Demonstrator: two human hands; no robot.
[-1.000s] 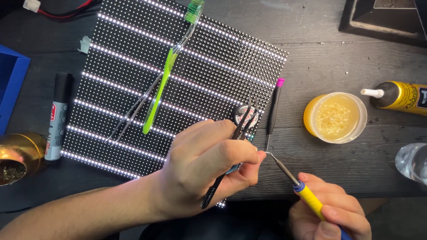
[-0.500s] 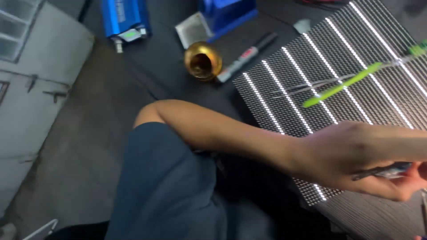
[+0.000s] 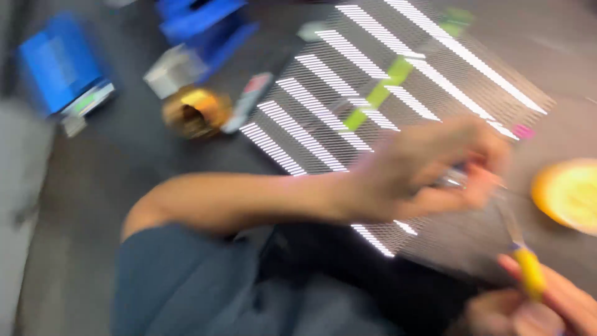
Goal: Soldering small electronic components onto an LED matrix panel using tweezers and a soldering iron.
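Note:
The picture is blurred by head motion. My left hand [image 3: 423, 171] reaches over the near edge of a dark LED panel [image 3: 435, 81] crossed by bright white rows, its fingers closed on slim dark tweezers [image 3: 457, 180]. My right hand [image 3: 535, 305] at the bottom right grips a yellow-handled soldering iron [image 3: 528, 270] whose thin tip points up toward the left hand. A green toothbrush [image 3: 385, 87] lies on the panel.
A yellow round tin [image 3: 569, 193] sits at the right edge. A brass-coloured holder [image 3: 196, 112], a marker pen [image 3: 249, 99], a small grey block [image 3: 174, 71] and blue boxes [image 3: 59, 65] lie to the panel's left on the dark table.
The view has swung left and partly back, now showing my left forearm and sleeve. Both hands keep their grips on the tweezers and the soldering iron.

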